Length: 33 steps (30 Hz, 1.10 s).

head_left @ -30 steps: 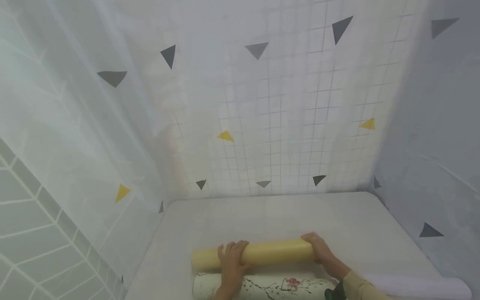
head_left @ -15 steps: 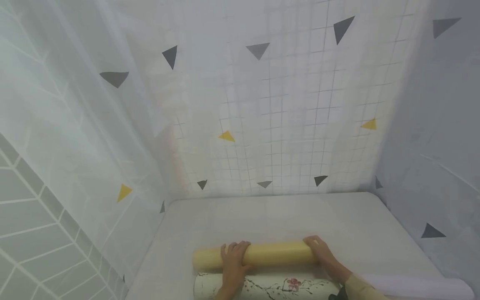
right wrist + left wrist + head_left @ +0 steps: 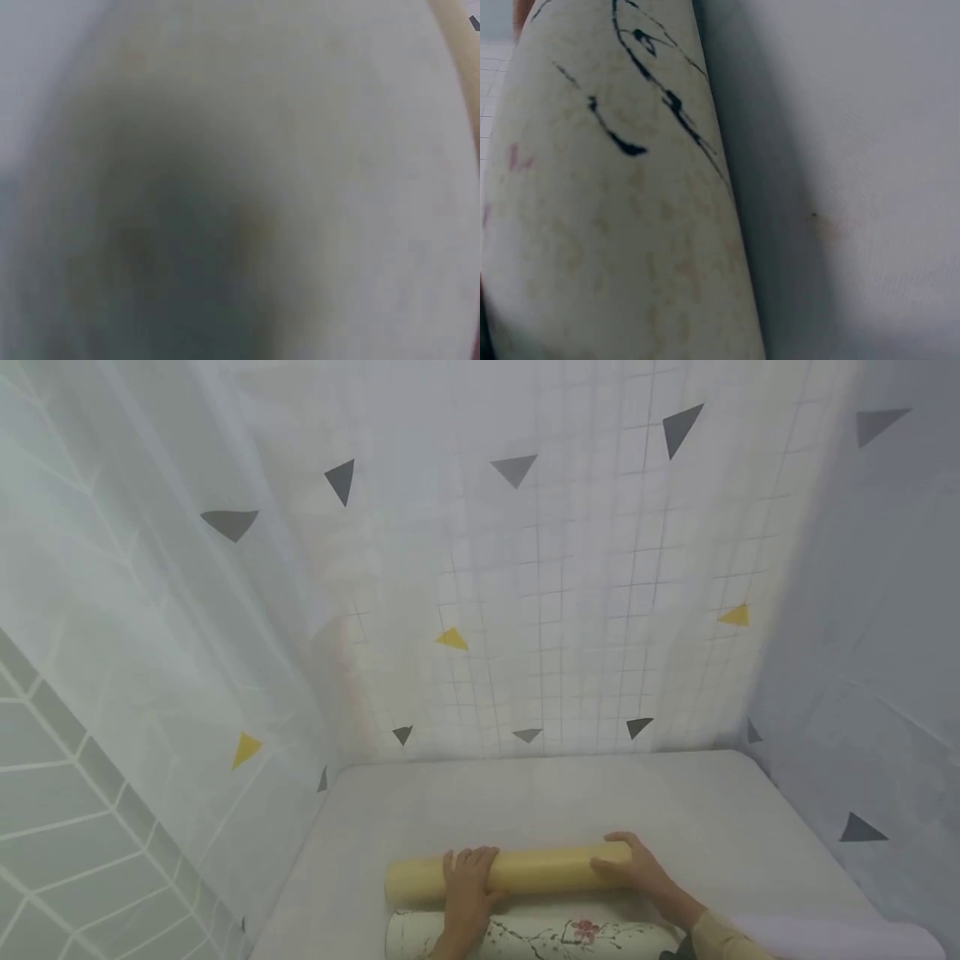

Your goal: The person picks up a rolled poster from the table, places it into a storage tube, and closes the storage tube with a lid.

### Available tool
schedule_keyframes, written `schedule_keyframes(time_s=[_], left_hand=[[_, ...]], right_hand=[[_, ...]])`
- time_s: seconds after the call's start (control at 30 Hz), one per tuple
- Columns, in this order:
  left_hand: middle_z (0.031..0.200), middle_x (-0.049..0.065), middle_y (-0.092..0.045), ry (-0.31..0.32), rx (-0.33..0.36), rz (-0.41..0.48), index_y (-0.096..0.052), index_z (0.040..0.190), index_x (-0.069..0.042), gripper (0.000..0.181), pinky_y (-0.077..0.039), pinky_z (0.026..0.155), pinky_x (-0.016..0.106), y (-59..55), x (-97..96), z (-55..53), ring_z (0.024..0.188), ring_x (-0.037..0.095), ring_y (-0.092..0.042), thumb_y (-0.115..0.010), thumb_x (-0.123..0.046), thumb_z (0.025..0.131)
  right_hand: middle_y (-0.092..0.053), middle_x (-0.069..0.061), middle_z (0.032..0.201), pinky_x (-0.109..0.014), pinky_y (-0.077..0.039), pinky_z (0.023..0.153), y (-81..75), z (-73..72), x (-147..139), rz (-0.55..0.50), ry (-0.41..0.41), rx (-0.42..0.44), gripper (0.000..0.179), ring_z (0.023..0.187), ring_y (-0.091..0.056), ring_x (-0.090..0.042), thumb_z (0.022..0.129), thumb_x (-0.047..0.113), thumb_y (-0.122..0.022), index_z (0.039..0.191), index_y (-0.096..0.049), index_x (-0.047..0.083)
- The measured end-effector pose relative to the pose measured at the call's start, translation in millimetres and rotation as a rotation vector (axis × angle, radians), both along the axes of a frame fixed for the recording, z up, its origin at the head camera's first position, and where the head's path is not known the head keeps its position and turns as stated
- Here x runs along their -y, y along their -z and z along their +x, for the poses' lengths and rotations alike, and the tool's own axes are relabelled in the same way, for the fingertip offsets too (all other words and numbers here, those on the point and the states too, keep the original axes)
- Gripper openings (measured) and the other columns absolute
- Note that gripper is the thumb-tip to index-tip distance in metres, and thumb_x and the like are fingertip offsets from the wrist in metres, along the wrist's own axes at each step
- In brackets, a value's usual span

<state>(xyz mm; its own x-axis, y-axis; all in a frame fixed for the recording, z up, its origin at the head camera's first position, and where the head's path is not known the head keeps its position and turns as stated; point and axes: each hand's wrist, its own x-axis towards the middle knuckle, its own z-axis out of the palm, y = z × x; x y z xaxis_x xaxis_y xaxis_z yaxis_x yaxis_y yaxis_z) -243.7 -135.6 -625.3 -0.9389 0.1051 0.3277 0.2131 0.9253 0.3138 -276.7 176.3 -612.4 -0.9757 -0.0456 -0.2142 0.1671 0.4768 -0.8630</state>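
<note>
A plain yellow wallpaper roll (image 3: 547, 870) lies crosswise on the white surface in the head view. My left hand (image 3: 468, 893) grips it left of its middle, fingers bent over the top and thumb along the near side. At the right end, my right hand (image 3: 637, 870) holds it with the thumb across its face and the fingers over the far side. Just nearer to me is a cream roll with dark branches and a red blossom (image 3: 585, 931), partly under my left forearm. That patterned roll (image 3: 622, 225) fills much of the left wrist view; the right wrist view is blurred.
A white roll (image 3: 840, 937) lies at the lower right, partly behind my right sleeve (image 3: 723, 939). The white padded surface (image 3: 540, 797) has walls on its left, far and right sides, with grey and yellow triangles on them.
My right thumb has come onto the front of the yellow wallpaper roll, where it was not visible before. The left hand and the rolls stay nearly in place; the head view shifts slightly.
</note>
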Motion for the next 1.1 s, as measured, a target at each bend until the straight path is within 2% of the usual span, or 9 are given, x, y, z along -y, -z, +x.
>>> schedule_keyframes(time_s=[0.1, 0.23, 0.33, 0.47, 0.57, 0.73, 0.8, 0.9, 1.1], left_hand=[[0.131, -0.003, -0.071, 0.003, 0.011, 0.004, -0.064, 0.129, -0.022, 0.071, -0.033, 0.12, 0.066, -1.2, 1.1, 0.5, 0.124, 0.024, -0.059, -0.092, -0.027, 0.064], [0.131, -0.004, -0.07, -0.012, 0.02, 0.001, -0.064, 0.13, -0.022, 0.071, -0.033, 0.121, 0.065, -1.5, 2.4, -0.7, 0.125, 0.022, -0.059, -0.092, -0.028, 0.065], [0.13, -0.003, -0.071, -0.008, 0.017, -0.003, -0.064, 0.129, -0.021, 0.071, -0.033, 0.121, 0.066, -1.5, 3.0, -1.3, 0.124, 0.023, -0.06, -0.092, -0.028, 0.065], [0.13, -0.003, -0.071, -0.003, 0.04, 0.001, -0.064, 0.129, -0.02, 0.07, -0.031, 0.122, 0.067, -1.0, 1.9, -1.2, 0.125, 0.023, -0.059, -0.092, -0.027, 0.066], [0.132, -0.003, -0.07, -0.009, 0.044, 0.005, -0.064, 0.131, -0.02, 0.071, -0.031, 0.123, 0.067, 0.8, 0.9, -1.6, 0.127, 0.022, -0.059, -0.092, -0.028, 0.066], [0.141, 0.002, -0.064, 0.006, 0.027, 0.029, -0.06, 0.138, -0.016, 0.075, -0.031, 0.123, 0.066, 1.9, -0.6, -3.1, 0.135, 0.025, -0.055, -0.09, -0.032, 0.071], [0.145, 0.004, -0.061, 0.018, 0.003, 0.037, -0.057, 0.14, -0.014, 0.077, -0.03, 0.124, 0.066, 1.4, -0.9, -3.3, 0.139, 0.027, -0.052, -0.09, -0.032, 0.073], [0.145, 0.006, -0.06, 0.021, -0.08, 0.005, -0.057, 0.14, -0.014, 0.075, -0.034, 0.121, 0.066, 2.1, -0.4, -3.7, 0.139, 0.027, -0.052, -0.089, -0.031, 0.074], [0.132, 0.005, -0.066, -0.014, -0.248, -0.007, -0.064, 0.126, -0.017, 0.059, -0.042, 0.11, 0.065, 5.5, -1.6, -8.5, 0.128, 0.025, -0.057, -0.088, -0.018, 0.073]], right_hand=[[-0.068, -0.017, 0.125, -0.062, -0.046, 0.113, 4.0, 0.7, -3, -0.032, -0.059, -0.023, 0.087, 0.11, -0.066, -0.024, 0.085, 0.039, -0.08, 0.149, -0.036, 0.0], [-0.069, -0.014, 0.122, -0.054, -0.052, 0.108, 7.7, 1.5, -5, -0.064, -0.1, -0.057, 0.092, 0.105, -0.066, -0.019, 0.082, 0.03, -0.084, 0.152, -0.031, -0.001], [-0.068, -0.013, 0.119, -0.043, -0.055, 0.1, 10.1, 0.6, -4, -0.04, -0.096, -0.056, 0.089, 0.101, -0.065, -0.016, 0.081, 0.032, -0.085, 0.148, -0.036, -0.001], [-0.068, -0.01, 0.116, -0.036, -0.055, 0.091, 13.8, -0.7, -4, 0.025, -0.08, -0.043, 0.081, 0.097, -0.064, -0.016, 0.081, 0.036, -0.084, 0.142, -0.044, 0.0], [-0.068, -0.011, 0.118, -0.042, -0.056, 0.093, 15.9, -1.3, -4, 0.068, -0.068, -0.039, 0.083, 0.099, -0.064, -0.018, 0.082, 0.04, -0.083, 0.144, -0.043, 0.002], [-0.056, -0.026, 0.14, -0.068, -0.048, 0.104, 14.1, -0.5, -4, 0.133, -0.073, -0.057, 0.085, 0.118, -0.06, -0.036, 0.086, 0.047, -0.078, 0.151, -0.039, 0.009], [-0.047, -0.031, 0.149, -0.075, -0.041, 0.106, 11.6, 0.2, -5, 0.141, -0.092, -0.067, 0.083, 0.128, -0.054, -0.045, 0.089, 0.048, -0.075, 0.153, -0.039, 0.011], [-0.04, -0.033, 0.155, -0.079, -0.033, 0.111, 9.0, 0.0, -4, 0.137, -0.11, -0.081, 0.08, 0.137, -0.044, -0.053, 0.092, 0.047, -0.072, 0.155, -0.038, 0.011], [-0.037, -0.037, 0.155, -0.08, -0.026, 0.116, 3.4, -3.2, -4, 0.135, -0.123, -0.162, 0.074, 0.143, -0.035, -0.059, 0.096, 0.034, -0.068, 0.155, -0.036, 0.003]])
